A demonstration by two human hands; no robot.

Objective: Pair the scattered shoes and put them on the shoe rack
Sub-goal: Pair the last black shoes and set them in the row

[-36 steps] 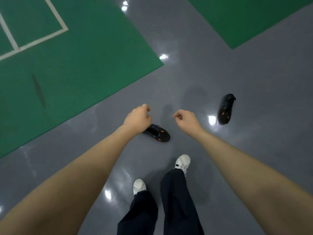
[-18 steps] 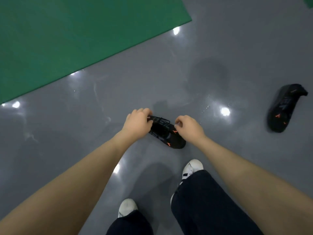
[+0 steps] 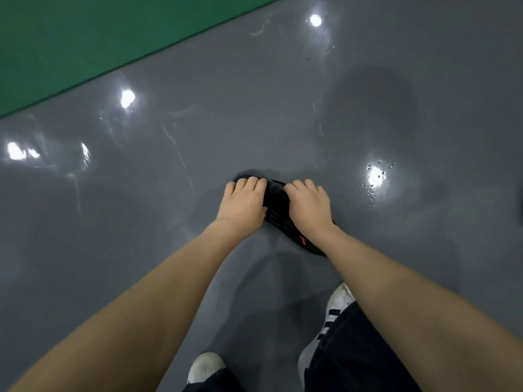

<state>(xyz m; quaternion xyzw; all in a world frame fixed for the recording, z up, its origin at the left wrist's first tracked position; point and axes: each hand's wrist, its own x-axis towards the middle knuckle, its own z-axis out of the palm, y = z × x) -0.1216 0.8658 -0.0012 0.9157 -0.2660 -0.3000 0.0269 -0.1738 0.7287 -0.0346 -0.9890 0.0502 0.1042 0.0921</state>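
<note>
We saw a smooth, glossy grey floor [image 3: 254, 114] that mirrored the ceiling lights as bright spots, with faint scuffs across its sheen. The green mat [image 3: 70, 32] beside it looked matt and dull. The black shoe [image 3: 278, 210] appeared soft and matt, like fabric, with a small orange mark. The white sneakers [image 3: 336, 304] looked smooth; the dark trousers [image 3: 359, 355] were matt cloth.

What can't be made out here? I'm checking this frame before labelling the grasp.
- Black shoe, head view: the left hand and right hand cover most of it.
- Fingertips: curled over the shoe's far side, hidden.
- Its mate and the shoe rack: outside the frame.
- Shoe's lettering: too blurred.
</note>
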